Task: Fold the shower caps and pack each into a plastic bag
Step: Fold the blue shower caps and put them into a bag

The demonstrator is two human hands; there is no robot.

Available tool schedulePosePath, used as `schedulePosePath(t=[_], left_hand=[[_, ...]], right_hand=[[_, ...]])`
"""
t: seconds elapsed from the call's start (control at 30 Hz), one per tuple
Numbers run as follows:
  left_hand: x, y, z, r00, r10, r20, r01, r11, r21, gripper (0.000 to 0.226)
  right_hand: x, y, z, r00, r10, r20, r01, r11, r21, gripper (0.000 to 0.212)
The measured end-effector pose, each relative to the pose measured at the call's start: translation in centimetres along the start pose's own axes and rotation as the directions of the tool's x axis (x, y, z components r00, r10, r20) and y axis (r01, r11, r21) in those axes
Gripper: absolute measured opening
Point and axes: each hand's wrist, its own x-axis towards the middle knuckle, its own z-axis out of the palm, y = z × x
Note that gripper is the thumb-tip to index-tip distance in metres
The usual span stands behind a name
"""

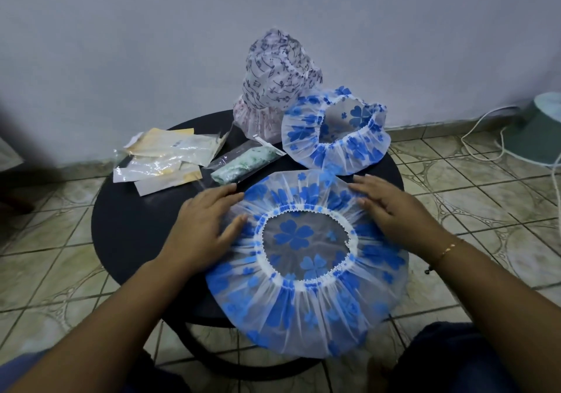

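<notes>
My left hand point(209, 221) and right hand point(391, 207) press flat, fingers straight, on opposite sides of the shower cap point(306, 265); it lies between them at the surface's point(127, 225) near edge.

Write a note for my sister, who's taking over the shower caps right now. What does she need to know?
Hands: left hand and right hand both lie flat and open on opposite edges of the big blue flower cap, pressing it down.
Where things are: that cap lies spread out, opening up, on the round black table. Another blue flower cap and a white patterned cap wait at the back. Empty plastic bags are piled at the left.
Done: one green cap already sits in its bag.
Left: fold this cap and bag it, then the other two.
</notes>
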Motion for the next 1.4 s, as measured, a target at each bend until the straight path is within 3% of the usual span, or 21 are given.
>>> schedulePosePath(t=[0.07,0.13,0.3,0.4,0.47,0.53,0.6,0.73,0.83,0.9,1.03,1.23,1.4], left_hand=[[-0.8,-0.1,-1.3,0.989,0.116,-0.088,-0.124,0.989,-0.081,0.042],[-2.3,0.2,-2.4,0.986,0.137,-0.094,-0.153,0.97,-0.186,0.032],[-5.7,-0.4,-2.8,0.978,0.08,0.193,-0.008,0.938,-0.348,0.033],[-6.6,-1.0,-3.1,0.933,0.099,0.345,0.022,0.944,-0.329,0.046],[-6.7,-0.9,-3.6,0.924,0.105,0.369,0.014,0.952,-0.305,0.052],[-6.7,-0.6,-3.8,0.927,0.111,0.357,-0.003,0.958,-0.288,0.053],[-6.6,-0.4,-3.9,0.933,0.113,0.341,-0.017,0.962,-0.273,0.049],[-6.3,-0.3,-3.9,0.956,0.07,0.284,0.02,0.953,-0.304,0.046],[-5.8,-0.2,-3.8,0.977,-0.027,0.213,0.093,0.948,-0.305,0.06],[-5.4,-0.1,-3.4,0.987,-0.08,0.141,0.115,0.957,-0.267,0.071],[-4.5,0.3,-2.3,0.96,-0.279,0.032,0.273,0.904,-0.33,0.053],[-2.9,0.3,-1.0,0.897,-0.443,-0.005,0.409,0.832,-0.374,0.043],[-2.4,-0.3,-0.6,0.866,-0.498,0.036,0.493,0.841,-0.225,0.043]], right_hand=[[-1.0,0.6,-0.8,0.997,-0.041,-0.069,0.038,0.998,-0.042,0.033],[-2.3,1.1,-1.6,0.995,-0.065,-0.072,0.059,0.995,-0.081,0.035],[-5.4,2.5,-1.4,0.99,-0.126,0.056,0.131,0.987,-0.098,0.054],[-6.8,3.5,-0.8,0.981,-0.138,0.136,0.158,0.976,-0.152,0.057],[-7.3,3.9,-0.6,0.973,-0.16,0.167,0.196,0.955,-0.225,0.059],[-7.4,3.9,-0.5,0.97,-0.181,0.161,0.216,0.949,-0.231,0.055],[-7.2,3.6,-0.7,0.98,-0.164,0.11,0.177,0.976,-0.126,0.048],[-6.6,1.7,-1.4,0.999,-0.041,0.016,0.038,0.987,0.157,0.026],[-5.7,0.8,-1.5,0.994,0.104,-0.02,-0.096,0.962,0.255,0.021],[-4.9,0.7,-1.3,0.987,0.15,-0.052,-0.133,0.96,0.247,0.02],[-3.5,1.0,-0.3,0.972,0.19,-0.135,-0.167,0.973,0.162,0.041],[-1.2,1.0,0.6,0.943,0.282,-0.177,-0.285,0.958,0.007,0.043],[0.0,0.9,1.3,0.916,0.361,-0.175,-0.378,0.923,-0.07,0.04]])
